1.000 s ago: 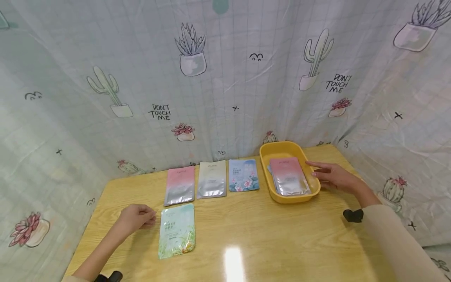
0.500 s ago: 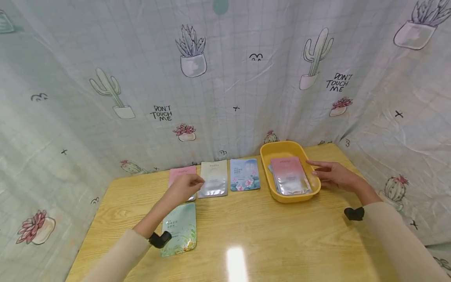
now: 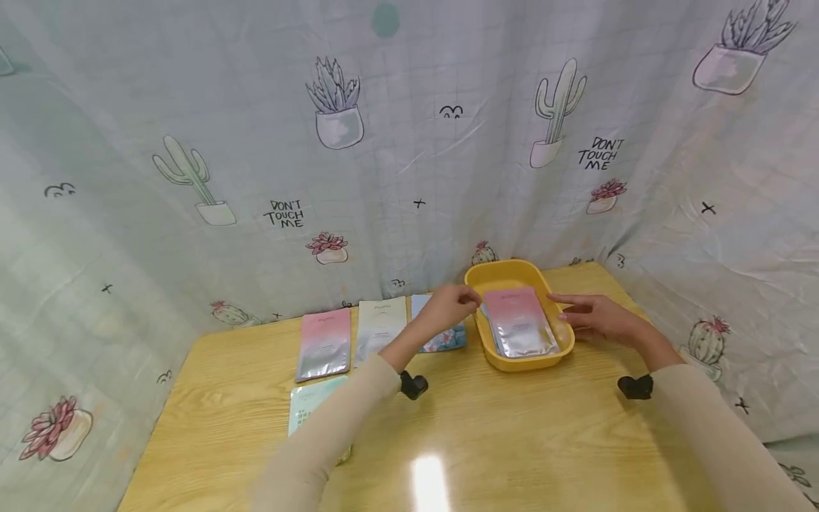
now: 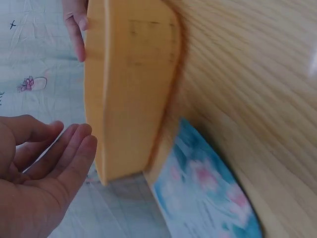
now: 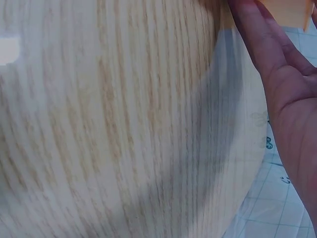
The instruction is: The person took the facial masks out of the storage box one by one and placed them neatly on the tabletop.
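Observation:
My left hand (image 3: 453, 304) hovers at the left rim of a yellow plastic basket (image 3: 530, 364), fingers loosely bent. Nothing shows between those fingers (image 4: 74, 148) in the left wrist view. My right hand (image 3: 598, 318) holds the basket's right rim, thumb at the edge and other fingers along the outer wall. Inside the basket lies a pink and silver face mask packet (image 3: 521, 323), over a mostly hidden blue one. Partly behind my left forearm is a blue floral packet (image 4: 208, 183). Left of it lie a cream and silver packet (image 3: 381, 323) and a pink and silver packet (image 3: 324, 344).
A green packet (image 3: 313, 400) lies nearer me on the wooden table (image 3: 217, 412), partly covered by my left sleeve. Behind the table hangs a cactus-print curtain (image 3: 256, 107), close to the basket's back end.
My left hand has moved from beside the green packet, over the row of packets, rightwards to the basket. The right hand stays at the basket's rim.

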### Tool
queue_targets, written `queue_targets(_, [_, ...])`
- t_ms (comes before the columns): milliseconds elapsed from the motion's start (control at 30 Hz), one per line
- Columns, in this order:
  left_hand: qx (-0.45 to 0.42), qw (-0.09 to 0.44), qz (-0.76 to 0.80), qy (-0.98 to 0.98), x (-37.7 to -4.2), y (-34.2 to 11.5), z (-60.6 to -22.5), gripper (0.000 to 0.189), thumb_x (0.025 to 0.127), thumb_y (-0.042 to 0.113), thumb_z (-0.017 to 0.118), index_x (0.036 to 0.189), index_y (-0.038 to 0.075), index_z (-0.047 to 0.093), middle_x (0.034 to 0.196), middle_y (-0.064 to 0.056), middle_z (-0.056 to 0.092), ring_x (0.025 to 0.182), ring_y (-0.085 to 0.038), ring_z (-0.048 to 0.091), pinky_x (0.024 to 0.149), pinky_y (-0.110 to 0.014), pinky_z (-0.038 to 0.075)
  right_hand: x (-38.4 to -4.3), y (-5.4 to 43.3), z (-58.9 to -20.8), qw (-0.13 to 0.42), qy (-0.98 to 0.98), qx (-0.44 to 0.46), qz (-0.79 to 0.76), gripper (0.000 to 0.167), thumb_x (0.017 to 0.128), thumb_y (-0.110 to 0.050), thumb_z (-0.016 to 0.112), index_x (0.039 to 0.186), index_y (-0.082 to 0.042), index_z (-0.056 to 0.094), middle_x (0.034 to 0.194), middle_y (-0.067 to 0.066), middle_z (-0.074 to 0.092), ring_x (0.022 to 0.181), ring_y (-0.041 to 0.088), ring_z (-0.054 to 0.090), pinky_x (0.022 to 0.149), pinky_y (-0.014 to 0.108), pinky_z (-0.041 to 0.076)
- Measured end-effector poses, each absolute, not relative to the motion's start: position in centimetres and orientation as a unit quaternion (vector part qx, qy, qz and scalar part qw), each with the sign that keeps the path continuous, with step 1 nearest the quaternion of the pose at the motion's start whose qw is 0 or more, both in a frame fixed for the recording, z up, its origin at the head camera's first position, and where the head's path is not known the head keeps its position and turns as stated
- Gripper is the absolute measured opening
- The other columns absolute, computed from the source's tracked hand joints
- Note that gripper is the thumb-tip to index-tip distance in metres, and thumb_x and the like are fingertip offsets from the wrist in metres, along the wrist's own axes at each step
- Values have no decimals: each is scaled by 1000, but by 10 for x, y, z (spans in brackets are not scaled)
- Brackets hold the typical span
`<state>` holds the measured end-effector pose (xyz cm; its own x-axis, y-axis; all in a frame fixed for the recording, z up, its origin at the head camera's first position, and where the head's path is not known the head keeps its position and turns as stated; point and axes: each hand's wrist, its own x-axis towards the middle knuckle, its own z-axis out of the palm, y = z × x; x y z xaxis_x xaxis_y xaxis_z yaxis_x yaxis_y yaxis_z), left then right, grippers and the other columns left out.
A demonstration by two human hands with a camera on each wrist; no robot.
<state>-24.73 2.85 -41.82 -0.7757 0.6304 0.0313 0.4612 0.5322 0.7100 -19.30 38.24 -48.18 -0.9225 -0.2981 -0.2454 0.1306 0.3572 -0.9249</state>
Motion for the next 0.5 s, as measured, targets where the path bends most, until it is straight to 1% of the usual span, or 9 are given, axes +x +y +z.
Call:
queue_targets(67, [316, 109, 366, 869, -255, 49, -417, 17, 101, 8, 61, 111, 3, 75, 106, -11, 75, 88, -14, 66, 71, -20, 52, -194, 383, -482, 190, 803, -53, -563, 67, 101, -29, 67, 158, -11, 37, 156, 31, 36, 124, 25, 60, 95, 40, 57])
queue_targets(133, [311, 100, 354, 877, -262, 68, -414, 16, 100, 8, 63, 109, 3, 76, 104, -9, 75, 86, -12, 66, 71, -17, 51, -195, 384, -482, 185, 806, -52, -560, 67, 100, -29, 68, 157, -10, 38, 155, 31, 37, 124, 28, 60, 94, 39, 57])
queue_targets(200, [294, 97, 344, 886, -268, 86, -414, 17, 99, 10, 65, 110, 4, 76, 102, -7, 75, 86, -12, 68, 70, -17, 52, -195, 385, -482, 184, 807, -49, -559, 67, 100, -29, 68, 157, -10, 38, 154, 31, 38, 124, 30, 60, 94, 39, 57])
queue_targets(267, [268, 109, 361, 887, -273, 101, -416, 18, 98, 9, 66, 111, 2, 76, 101, -7, 75, 85, -13, 69, 70, -18, 54, -194, 387, -483, 179, 809, -53, -558, 67, 100, -28, 67, 157, -9, 38, 154, 31, 38, 124, 28, 60, 94, 39, 57])
queue_targets(367, [237, 118, 372, 890, -277, 119, -423, 19, 98, 9, 66, 113, 2, 76, 103, -7, 75, 86, -14, 68, 72, -19, 55, -194, 387, -486, 177, 805, -57, -564, 65, 101, -27, 66, 157, -8, 38, 155, 30, 37, 123, 25, 61, 95, 39, 57])
queue_targets(433, [224, 123, 373, 892, -277, 127, -429, 20, 99, 7, 65, 114, 1, 75, 108, -8, 74, 89, -15, 66, 76, -20, 54, -194, 386, -487, 175, 806, -64, -561, 65, 101, -27, 66, 157, -8, 38, 155, 30, 37, 123, 24, 61, 95, 39, 57])
queue_targets(500, [220, 115, 353, 902, -278, 134, -431, 21, 99, 6, 63, 116, 2, 75, 113, -7, 73, 93, -15, 64, 80, -20, 54, -194, 385, -488, 177, 804, -64, -564, 64, 101, -28, 66, 157, -10, 39, 155, 30, 38, 122, 26, 61, 95, 39, 57])
